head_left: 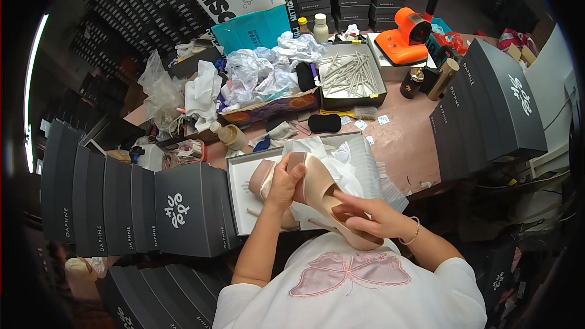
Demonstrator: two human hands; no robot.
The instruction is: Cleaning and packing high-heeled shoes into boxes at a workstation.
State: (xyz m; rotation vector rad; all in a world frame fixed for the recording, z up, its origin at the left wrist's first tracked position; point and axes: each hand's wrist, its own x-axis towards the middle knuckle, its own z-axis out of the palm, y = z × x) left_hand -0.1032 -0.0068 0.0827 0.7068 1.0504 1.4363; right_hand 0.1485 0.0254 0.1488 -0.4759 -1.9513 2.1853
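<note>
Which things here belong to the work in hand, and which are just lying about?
Work in hand:
pale shoe, gripped by the left hand, right hand at its opening
second pale shoe, in the open box

Lying about, apparently:
black pad
yellow-handled brush
white sticks
orange device

the shoe (314,181) looks smooth and satiny, the dark boxes (198,210) matt cardboard, the wadded paper (256,73) crinkled.

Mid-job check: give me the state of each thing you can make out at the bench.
Left hand: gripping the held shoe
Right hand: at that shoe's opening
Second shoe: in the shoebox, partly hidden
Shoebox: open
Stick box: open, holding white sticks
White paper: crumpled
Brush: lying down
White bottle: upright
</note>
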